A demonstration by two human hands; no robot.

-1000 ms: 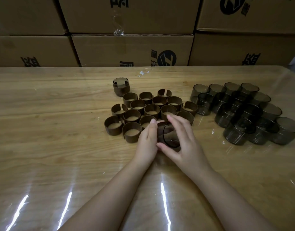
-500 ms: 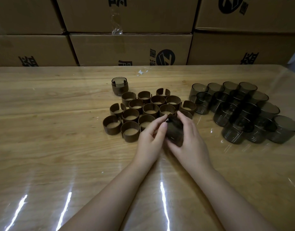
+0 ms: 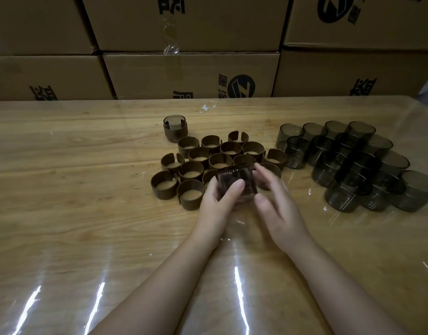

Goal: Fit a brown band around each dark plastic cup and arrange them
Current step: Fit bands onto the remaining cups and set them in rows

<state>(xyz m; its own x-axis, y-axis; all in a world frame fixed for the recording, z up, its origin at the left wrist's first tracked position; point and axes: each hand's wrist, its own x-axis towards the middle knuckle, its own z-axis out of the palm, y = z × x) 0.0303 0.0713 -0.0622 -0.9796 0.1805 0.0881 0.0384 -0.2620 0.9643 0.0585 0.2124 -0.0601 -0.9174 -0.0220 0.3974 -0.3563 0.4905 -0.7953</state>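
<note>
Right at the near edge of the pile of loose brown bands (image 3: 209, 163), the left hand (image 3: 216, 198) has a dark cup (image 3: 232, 176) lifted just off the tabletop (image 3: 75, 213). Its thumb is pressed on the near wall and its fingers are curled round the far side. The cup is tilted rather than upright, and it's too murky to say whether a band is fully seated on it. The right hand (image 3: 279, 207) sits just beside the cup's right side with fingers loose and mostly straight, holding nothing as far as I can see. It's blurred, so I can't say if the tips touch the cup. What matters next, I'd guess, is where it goes: the one banded cup (image 3: 175, 128) stands up and to the left, beyond the bands, so the left hand is nearer and already has the grip. The bare cups (image 3: 348, 165) are bunched well off to the right, with cardboard boxes (image 3: 191, 76) stacked behind.
</note>
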